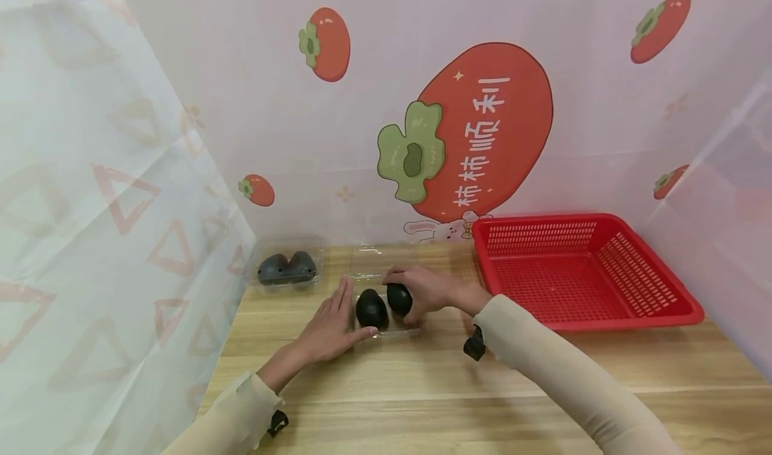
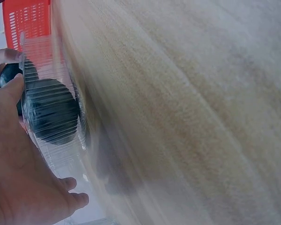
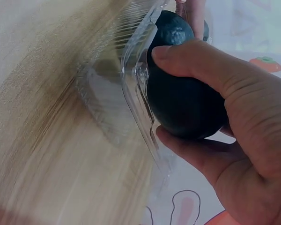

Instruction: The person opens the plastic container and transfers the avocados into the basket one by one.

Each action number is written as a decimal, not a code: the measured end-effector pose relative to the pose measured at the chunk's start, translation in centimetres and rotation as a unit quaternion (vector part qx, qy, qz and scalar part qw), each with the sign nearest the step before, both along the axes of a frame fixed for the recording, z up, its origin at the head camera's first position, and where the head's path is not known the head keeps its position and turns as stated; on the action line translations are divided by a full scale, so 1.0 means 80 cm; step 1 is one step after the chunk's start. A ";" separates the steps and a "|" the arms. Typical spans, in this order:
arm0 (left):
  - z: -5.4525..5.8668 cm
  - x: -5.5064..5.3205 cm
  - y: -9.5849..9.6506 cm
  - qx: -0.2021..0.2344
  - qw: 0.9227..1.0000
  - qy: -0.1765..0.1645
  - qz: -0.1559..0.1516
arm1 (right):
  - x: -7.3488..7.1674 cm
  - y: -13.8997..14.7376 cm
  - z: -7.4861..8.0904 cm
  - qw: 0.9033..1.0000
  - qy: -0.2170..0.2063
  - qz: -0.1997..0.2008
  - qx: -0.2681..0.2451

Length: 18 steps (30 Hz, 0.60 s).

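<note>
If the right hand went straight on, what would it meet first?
Likely the other dark egg-shaped object in the clear box, though the height of the right hand is unclear.

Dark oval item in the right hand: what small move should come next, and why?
Probably ease the dark oval item down into the right side of the clear container: the right hand holds it partly above the rim, the other dark item already sits on the left side, and the left hand is against the container's left edge, seemingly steadying it.
</note>
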<state>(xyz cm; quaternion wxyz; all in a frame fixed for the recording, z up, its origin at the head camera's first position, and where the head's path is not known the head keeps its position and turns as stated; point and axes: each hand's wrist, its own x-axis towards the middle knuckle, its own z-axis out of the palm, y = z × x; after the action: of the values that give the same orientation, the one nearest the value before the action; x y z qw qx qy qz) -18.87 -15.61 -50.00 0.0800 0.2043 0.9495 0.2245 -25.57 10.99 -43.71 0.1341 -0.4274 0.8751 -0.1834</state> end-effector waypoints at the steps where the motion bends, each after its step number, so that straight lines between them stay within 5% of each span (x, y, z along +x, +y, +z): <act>1: 0.000 0.000 -0.001 0.003 1.000 -0.001 0.000 | 0.000 0.001 0.001 1.000 -0.003 0.000 -0.006; 18: -0.001 0.001 0.000 0.021 1.000 -0.007 0.004 | -0.002 0.013 0.005 0.991 -0.050 -0.017 -0.120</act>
<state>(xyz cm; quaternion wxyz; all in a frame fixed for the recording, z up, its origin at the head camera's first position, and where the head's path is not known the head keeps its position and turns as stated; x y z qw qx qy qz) -18.79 -15.65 -50.05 0.0811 0.2007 0.9449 0.2456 -25.71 12.01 -43.31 0.1223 -0.4154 0.8463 -0.3103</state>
